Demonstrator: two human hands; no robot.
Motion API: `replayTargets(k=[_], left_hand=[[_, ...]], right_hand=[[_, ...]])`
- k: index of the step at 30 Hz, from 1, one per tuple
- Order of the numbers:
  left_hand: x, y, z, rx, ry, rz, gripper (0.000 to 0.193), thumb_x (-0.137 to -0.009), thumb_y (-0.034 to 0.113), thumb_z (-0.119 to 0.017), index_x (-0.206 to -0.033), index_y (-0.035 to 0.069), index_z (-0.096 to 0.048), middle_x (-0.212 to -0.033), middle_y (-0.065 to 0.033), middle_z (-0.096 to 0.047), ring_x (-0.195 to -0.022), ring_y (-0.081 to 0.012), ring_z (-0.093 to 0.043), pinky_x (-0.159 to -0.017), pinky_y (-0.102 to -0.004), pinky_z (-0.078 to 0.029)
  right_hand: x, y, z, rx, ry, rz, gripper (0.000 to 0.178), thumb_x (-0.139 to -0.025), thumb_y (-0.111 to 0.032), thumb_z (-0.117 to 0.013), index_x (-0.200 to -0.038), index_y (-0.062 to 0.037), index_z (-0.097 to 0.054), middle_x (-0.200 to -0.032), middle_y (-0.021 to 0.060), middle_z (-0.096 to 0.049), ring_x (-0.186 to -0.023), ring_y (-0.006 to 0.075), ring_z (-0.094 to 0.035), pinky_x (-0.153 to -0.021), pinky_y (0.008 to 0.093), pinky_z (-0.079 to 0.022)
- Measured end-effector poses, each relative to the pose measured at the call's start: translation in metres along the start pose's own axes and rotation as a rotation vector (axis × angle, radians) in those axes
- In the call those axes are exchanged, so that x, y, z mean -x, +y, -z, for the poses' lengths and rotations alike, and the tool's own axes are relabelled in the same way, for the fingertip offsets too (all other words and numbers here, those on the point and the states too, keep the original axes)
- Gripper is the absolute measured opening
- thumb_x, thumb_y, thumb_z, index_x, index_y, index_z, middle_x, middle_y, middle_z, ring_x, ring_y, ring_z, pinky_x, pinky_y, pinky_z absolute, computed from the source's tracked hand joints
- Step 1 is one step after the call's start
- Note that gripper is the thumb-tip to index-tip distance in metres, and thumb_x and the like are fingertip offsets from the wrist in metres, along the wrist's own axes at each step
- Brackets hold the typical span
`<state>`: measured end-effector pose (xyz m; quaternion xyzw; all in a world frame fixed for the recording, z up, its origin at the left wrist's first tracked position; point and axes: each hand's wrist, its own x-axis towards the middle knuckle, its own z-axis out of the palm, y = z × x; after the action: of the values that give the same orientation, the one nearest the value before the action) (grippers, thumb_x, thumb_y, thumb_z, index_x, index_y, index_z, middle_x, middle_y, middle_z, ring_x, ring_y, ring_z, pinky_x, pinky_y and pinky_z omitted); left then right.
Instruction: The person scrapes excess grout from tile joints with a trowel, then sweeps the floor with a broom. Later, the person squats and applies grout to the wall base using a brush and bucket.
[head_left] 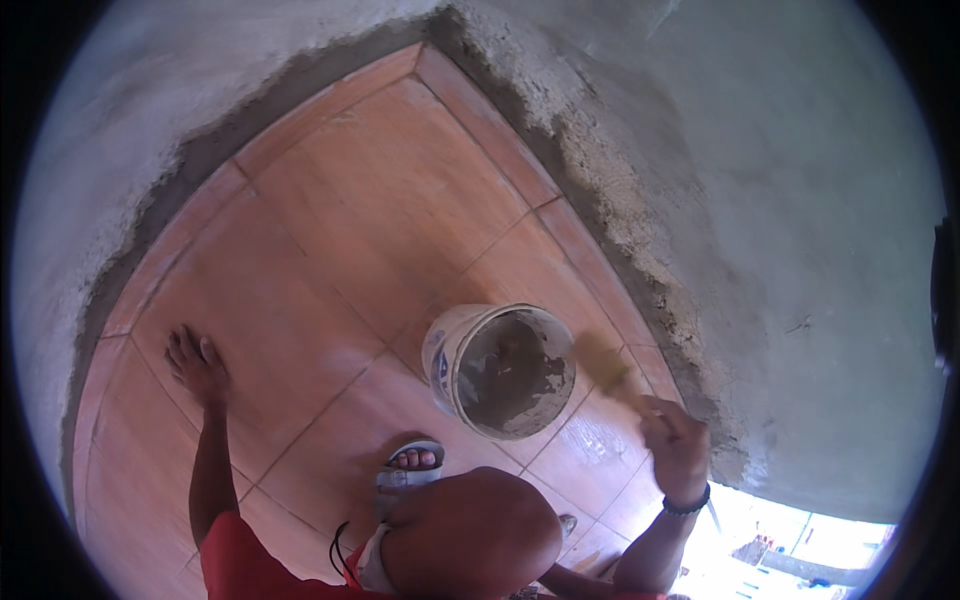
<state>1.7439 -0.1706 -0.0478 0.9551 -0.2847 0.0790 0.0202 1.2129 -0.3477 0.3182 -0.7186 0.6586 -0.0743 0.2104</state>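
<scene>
My right hand (680, 448) is closed round the handle of a brush (602, 364). The brush's tan head is smeared by motion and hangs just right of the bucket's rim. A white bucket (447, 365) stands on the tiles, its inside coated with grey mortar (510, 365); how deep the mortar lies I cannot tell. On the left, my left hand (200, 368) rests palm down on the reddish tile floor (265, 290), fingers spread, near the skirting tiles (185, 235).
Skirting tiles meet in a far corner, edged above by rough damp mortar (600, 170). A grey plastered wall (790, 270) rises on the right. My sandalled foot (415, 458) and bent knee (480, 535) are close to the bucket. Bright daylight (790, 540) shows at lower right.
</scene>
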Motion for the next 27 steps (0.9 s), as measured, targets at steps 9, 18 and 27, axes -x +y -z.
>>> replayTargets(k=[9,18,27], left_hand=[[-0.001,0.006,0.005,0.089,0.027,0.001,0.053,-0.094,0.043,-0.040,-0.138,0.015,-0.037,-0.145,-0.0101,-0.029,-0.133,-0.0367,-0.023,-0.108,-0.0519,-0.019],[0.001,0.013,0.024,0.091,-0.010,0.049,0.051,-0.094,0.040,-0.041,-0.138,0.016,-0.037,-0.145,-0.0103,-0.030,-0.133,-0.0361,-0.023,-0.108,-0.0510,-0.019],[-0.001,0.010,0.018,0.143,-0.008,0.064,0.049,-0.093,0.039,-0.042,-0.137,0.016,-0.040,-0.145,-0.0096,-0.030,-0.133,-0.0368,-0.023,-0.108,-0.0511,-0.019]], right_hand=[[-0.057,-0.070,-0.132,0.607,-0.508,0.372,0.018,-0.084,-0.018,-0.051,-0.089,-0.0043,-0.061,-0.071,0.0155,-0.064,-0.065,0.0324,-0.064,-0.060,0.0403,-0.052],[-0.025,0.053,-0.090,-0.432,-0.553,-0.217,0.033,-0.084,-0.022,-0.066,-0.110,-0.0020,-0.058,-0.060,0.0059,-0.054,-0.046,0.0132,-0.049,-0.044,0.0250,-0.038],[0.010,0.079,-0.126,-1.552,-0.525,-0.033,0.030,-0.084,-0.028,-0.067,-0.093,-0.0012,-0.056,-0.054,0.0007,-0.043,-0.041,0.0078,-0.035,-0.037,0.0221,-0.024]])
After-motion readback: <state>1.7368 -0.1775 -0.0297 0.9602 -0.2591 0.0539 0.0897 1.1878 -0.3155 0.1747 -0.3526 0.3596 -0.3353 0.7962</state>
